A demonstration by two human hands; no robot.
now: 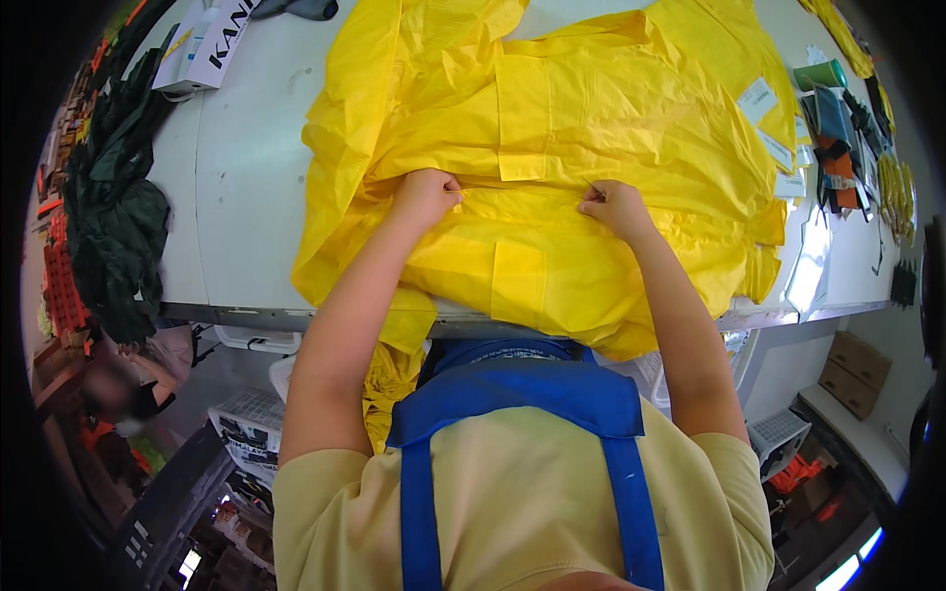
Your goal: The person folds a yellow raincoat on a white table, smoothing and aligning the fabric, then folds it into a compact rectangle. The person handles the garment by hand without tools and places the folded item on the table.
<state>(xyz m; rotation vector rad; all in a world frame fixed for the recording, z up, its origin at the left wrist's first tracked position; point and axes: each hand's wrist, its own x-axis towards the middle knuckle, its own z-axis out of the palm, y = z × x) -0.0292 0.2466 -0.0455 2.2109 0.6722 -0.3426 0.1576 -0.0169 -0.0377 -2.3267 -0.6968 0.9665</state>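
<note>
A large yellow garment (611, 128) is spread in folds over the white table and hangs past its near edge. My left hand (428, 199) pinches the fabric left of the middle. Opposite it, my right hand (613, 209) pinches the same cloth, its thumb and finger pressed together. Between the hands runs a horizontal crease or edge of the cloth. A square yellow flap (523, 116) lies just beyond this crease, and a second square patch (518, 280) shows on the near side. White labels (758, 99) lie on the garment's right part.
The white table (246, 187) carries a white box (202, 47) at far left. Dark green cloth (118, 212) hangs over its left edge. At right are a green roll (820, 75) and assorted dark and orange pieces (840, 163). A person (123, 384) is at lower left.
</note>
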